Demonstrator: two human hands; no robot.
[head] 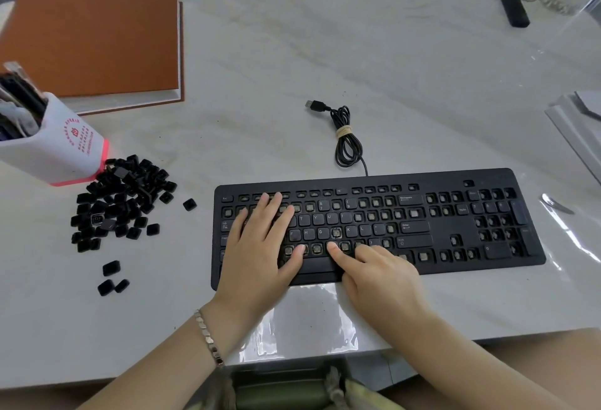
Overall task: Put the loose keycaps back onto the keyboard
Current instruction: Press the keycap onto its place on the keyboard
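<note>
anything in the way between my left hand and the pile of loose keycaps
Nothing visible does. The left hand lies on the keyboard; between it and the keycap pile is only bare table and one stray keycap.

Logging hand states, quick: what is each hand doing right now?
Left hand: open, fingers flat on the left of the keyboard, holding nothing.
Right hand: open, index finger pressing the bottom letter row, other fingers curled; nothing visibly held.

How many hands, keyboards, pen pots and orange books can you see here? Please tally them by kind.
Hands: 2, the left hand and the right hand
Keyboard: 1
Pen pot: 1
Orange book: 1
Total: 5
</note>
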